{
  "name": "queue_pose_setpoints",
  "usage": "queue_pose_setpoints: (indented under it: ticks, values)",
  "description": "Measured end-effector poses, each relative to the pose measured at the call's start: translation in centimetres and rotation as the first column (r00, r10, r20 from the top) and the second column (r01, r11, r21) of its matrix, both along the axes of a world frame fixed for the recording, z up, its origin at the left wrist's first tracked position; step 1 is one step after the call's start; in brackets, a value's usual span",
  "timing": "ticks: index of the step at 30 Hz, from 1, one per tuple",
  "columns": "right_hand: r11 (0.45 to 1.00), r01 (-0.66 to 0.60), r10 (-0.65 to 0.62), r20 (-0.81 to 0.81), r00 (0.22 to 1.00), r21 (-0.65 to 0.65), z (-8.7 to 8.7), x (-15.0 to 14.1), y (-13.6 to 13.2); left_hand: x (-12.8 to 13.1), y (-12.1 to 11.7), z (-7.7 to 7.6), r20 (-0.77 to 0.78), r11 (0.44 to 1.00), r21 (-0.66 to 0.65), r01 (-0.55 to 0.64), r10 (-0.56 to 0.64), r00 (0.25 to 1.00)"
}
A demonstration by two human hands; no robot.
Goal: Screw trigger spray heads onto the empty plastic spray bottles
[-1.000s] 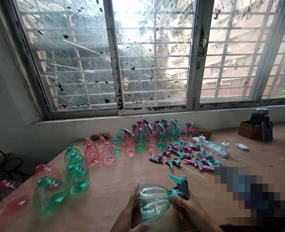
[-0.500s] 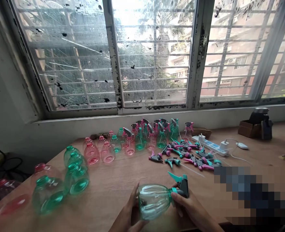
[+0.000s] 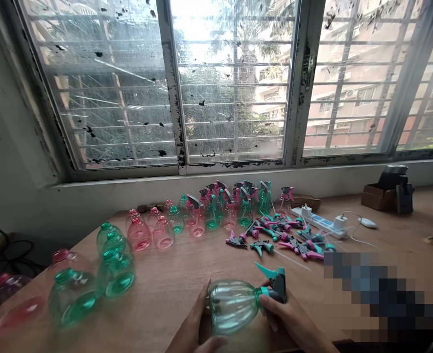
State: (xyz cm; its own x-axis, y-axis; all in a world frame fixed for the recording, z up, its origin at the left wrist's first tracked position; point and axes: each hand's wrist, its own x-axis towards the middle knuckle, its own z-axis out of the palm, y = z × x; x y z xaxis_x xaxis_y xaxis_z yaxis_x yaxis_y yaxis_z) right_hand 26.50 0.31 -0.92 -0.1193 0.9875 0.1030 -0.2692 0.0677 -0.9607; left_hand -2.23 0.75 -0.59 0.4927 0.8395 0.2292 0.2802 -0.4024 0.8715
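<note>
A clear green spray bottle [image 3: 234,305] lies on its side between my hands, low in the middle of the view, its neck pointing right. My left hand [image 3: 201,318] is wrapped round the bottle's base. At the neck, my right hand [image 3: 280,309] grips the teal collar of the trigger sprayer [image 3: 279,287], which is seated on the bottle. The sprayer has a dark body and a teal lever sticking up and left. Some fingers of both hands are hidden behind the bottle and sprayer.
Several open green bottles [image 3: 73,299] and pink bottles [image 3: 139,233] stand at the left. Bottles with sprayers [image 3: 245,210] line the back below the window. Loose trigger sprayers [image 3: 262,246] are heaped beyond my hands, beside a power strip [image 3: 321,221]. A pixelated patch covers the right front.
</note>
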Motion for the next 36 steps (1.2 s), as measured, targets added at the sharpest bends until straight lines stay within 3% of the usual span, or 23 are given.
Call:
queue_pose_setpoints:
  ticks: [5,13,18,24,28,36]
  values:
    - [1.000,-0.004,0.004,0.008,1.000,-0.005,0.27,-0.13,-0.15,0.27,-0.08,0.07,-0.004,0.999,0.037,0.009,-0.008,1.000]
    - [1.000,0.001,-0.001,0.022,1.000,-0.001,0.02,-0.04,-0.30,-0.31,-0.13,-0.44,0.010,0.999,-0.051,0.011,-0.010,1.000]
    - [1.000,-0.010,0.010,0.004,1.000,-0.002,-0.18,0.06,-0.13,0.03,0.00,-0.12,0.005,1.000,0.015,-0.019,0.019,1.000]
    - [1.000,-0.010,0.010,-0.005,1.000,0.013,0.02,-0.01,-0.08,0.27,0.13,0.36,0.048,0.991,-0.108,0.077,-0.072,0.996]
    - [1.000,-0.010,0.010,-0.003,1.000,0.008,0.00,0.02,-0.05,0.06,-0.07,0.29,0.094,0.985,-0.123,0.125,-0.113,0.989]
    - [1.000,0.007,-0.007,-0.031,0.999,0.004,-0.49,0.03,0.11,0.04,-0.29,0.43,-0.040,0.999,-0.017,-0.031,0.031,0.999]
